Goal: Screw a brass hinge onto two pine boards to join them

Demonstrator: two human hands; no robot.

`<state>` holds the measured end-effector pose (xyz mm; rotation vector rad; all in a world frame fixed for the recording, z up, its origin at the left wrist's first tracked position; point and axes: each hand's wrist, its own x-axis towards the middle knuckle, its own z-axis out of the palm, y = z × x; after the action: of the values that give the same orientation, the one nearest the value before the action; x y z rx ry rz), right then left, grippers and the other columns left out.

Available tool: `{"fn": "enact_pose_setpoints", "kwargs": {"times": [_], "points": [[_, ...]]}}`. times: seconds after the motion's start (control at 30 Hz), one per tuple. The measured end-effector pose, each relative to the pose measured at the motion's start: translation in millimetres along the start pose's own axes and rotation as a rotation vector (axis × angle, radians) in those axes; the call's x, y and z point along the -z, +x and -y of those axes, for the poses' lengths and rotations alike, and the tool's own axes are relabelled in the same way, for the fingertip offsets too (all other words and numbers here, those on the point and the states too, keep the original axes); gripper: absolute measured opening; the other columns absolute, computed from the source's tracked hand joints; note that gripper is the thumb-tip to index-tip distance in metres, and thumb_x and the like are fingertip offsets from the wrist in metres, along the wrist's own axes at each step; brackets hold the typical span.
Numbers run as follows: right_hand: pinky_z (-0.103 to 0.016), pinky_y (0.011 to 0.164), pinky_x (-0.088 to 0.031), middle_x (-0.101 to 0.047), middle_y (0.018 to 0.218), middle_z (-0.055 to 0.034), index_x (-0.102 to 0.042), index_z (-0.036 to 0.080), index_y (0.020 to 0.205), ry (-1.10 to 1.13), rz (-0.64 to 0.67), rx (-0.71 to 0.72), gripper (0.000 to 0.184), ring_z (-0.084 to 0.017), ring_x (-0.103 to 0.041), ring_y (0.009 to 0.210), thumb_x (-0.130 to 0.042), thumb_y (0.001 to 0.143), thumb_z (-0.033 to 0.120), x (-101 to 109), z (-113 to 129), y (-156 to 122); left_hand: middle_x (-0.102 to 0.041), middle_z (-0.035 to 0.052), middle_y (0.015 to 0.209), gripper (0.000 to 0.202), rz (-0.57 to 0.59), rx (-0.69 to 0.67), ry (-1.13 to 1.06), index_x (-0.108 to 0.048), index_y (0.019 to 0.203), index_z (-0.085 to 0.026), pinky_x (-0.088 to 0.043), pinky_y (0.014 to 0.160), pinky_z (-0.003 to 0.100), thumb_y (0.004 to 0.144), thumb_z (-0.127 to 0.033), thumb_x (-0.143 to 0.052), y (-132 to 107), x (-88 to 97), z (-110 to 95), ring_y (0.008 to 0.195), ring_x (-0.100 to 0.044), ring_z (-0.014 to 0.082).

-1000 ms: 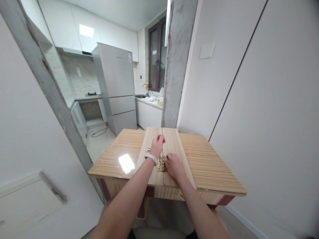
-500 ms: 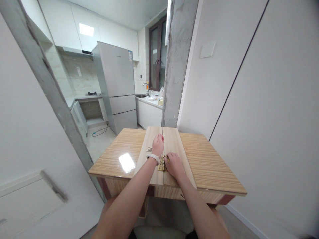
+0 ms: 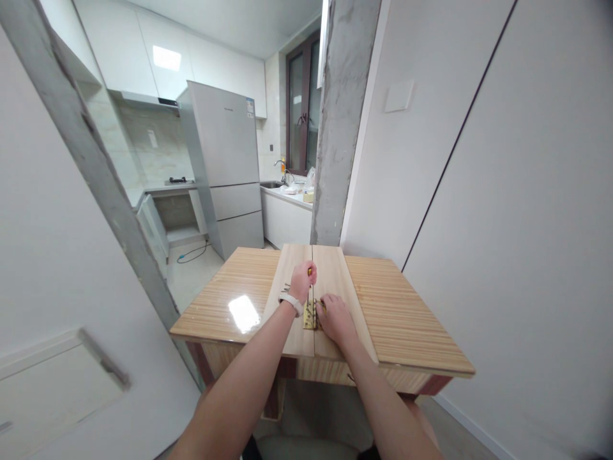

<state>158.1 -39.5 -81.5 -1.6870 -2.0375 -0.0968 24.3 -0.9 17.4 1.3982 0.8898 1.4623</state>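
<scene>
Two pale wooden boards (image 3: 335,271) lie side by side along the middle of a striped wooden table (image 3: 225,300). A brass hinge (image 3: 309,315) sits across their seam near my side. My left hand (image 3: 302,281), with a white band at the wrist, is closed in a fist over the seam just beyond the hinge; a small yellow tool handle (image 3: 310,271) pokes out of it. My right hand (image 3: 335,316) rests on the right board with its fingers curled onto the hinge's right leaf. Several small screws (image 3: 286,287) lie left of my left hand.
A grey concrete pillar (image 3: 340,121) stands right behind the table, with white wall panels (image 3: 502,191) to the right. A slanted grey post (image 3: 86,160) runs down the left. Beyond are a silver fridge (image 3: 225,166), a counter with a sink (image 3: 287,191) and a window.
My left fist has shifted slightly over the seam, and the yellow handle now shows at its top. My right hand has stayed on the hinge.
</scene>
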Motion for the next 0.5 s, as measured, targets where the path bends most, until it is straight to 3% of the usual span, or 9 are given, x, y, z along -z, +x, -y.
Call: {"fn": "enact_pose_setpoints", "kwargs": {"times": [0.1, 0.33, 0.5], "points": [[-0.034, 0.091, -0.036, -0.067, 0.108, -0.0097, -0.063, 0.022, 0.098, -0.002, 0.001, 0.0, 0.023, -0.023, -0.054, 0.106, -0.045, 0.1, 0.037, 0, 0, 0, -0.044, -0.0027, 0.057, 0.025, 0.024, -0.058, -0.027, -0.045, 0.061, -0.021, -0.034, 0.058, 0.026, 0.086, -0.024, -0.046, -1, -0.9, -5, 0.056, -0.041, 0.0127], [-0.033, 0.091, -0.036, -0.067, 0.108, -0.0095, -0.063, 0.023, 0.097, 0.005, -0.001, 0.007, 0.023, -0.023, -0.055, 0.105, -0.045, 0.1, 0.037, 1, 0, 0, -0.06, 0.0015, 0.076, 0.026, -0.184, 0.037, -0.079, -0.061, 0.086, -0.018, -0.041, 0.069, 0.026, 0.091, -0.044, -0.058, 5, -9.1, 3, 0.074, -0.056, 0.015], [-0.032, 0.091, -0.036, -0.067, 0.107, -0.0084, -0.062, 0.023, 0.097, 0.011, -0.018, 0.019, 0.022, -0.022, -0.055, 0.105, -0.046, 0.1, 0.038, 1, 0, 0, -0.052, -0.0018, 0.07, 0.034, -0.254, 0.07, -0.029, -0.058, 0.087, -0.02, -0.038, 0.065, 0.026, 0.1, -0.048, -0.044, 6, -15.5, 14, 0.067, -0.049, 0.0141]]}}
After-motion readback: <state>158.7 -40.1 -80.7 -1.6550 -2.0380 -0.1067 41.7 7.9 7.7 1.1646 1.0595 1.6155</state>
